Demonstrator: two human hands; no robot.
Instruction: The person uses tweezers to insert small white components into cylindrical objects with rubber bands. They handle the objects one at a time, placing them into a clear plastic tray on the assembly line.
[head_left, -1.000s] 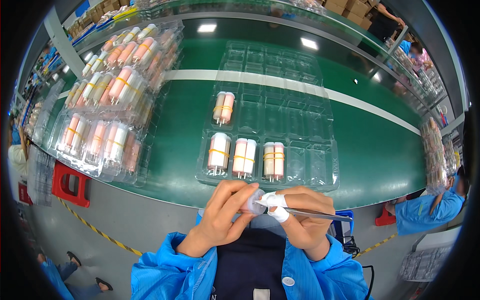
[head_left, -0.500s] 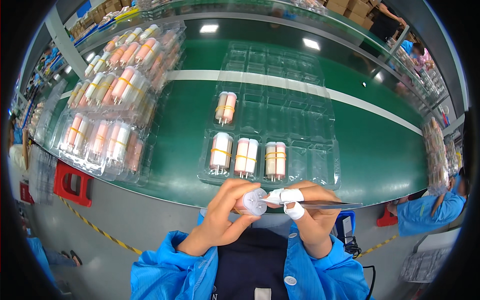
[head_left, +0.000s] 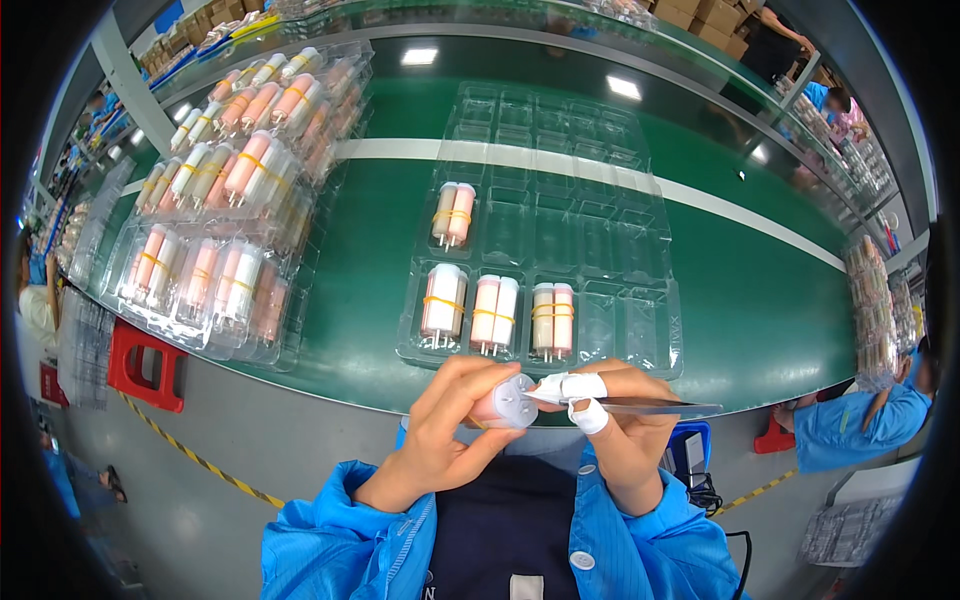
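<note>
My left hand (head_left: 447, 425) is closed around a bundle of small cylinders (head_left: 510, 403), its pale capped end turned toward my right hand. Only that end and some pink side show; the fingers cover the remainder. Closed in a pinch, my right hand (head_left: 615, 415) has white coverings on its thumb and a finger, and grips metal tweezers (head_left: 650, 407). Their pointed tip is at the capped end; whether it touches is hard to tell. Just beyond my hands, a clear plastic tray (head_left: 628, 320) holds several similar bundles (head_left: 440, 303), banded in yellow with thin prongs pointing toward me.
The tray lies on a green conveyor belt (head_left: 755, 320) with a white stripe. Stacked trays (head_left: 215, 210) full of pink, white and grey cylinders stand at left. A red stool (head_left: 145, 368) is below them. At far right, a person in blue (head_left: 868, 425) sits by more stacked trays.
The capped end in my left hand has turned slightly and shifted a little right. Both hands stay nearly in place. A small white piece on the belt at far right has moved right.
</note>
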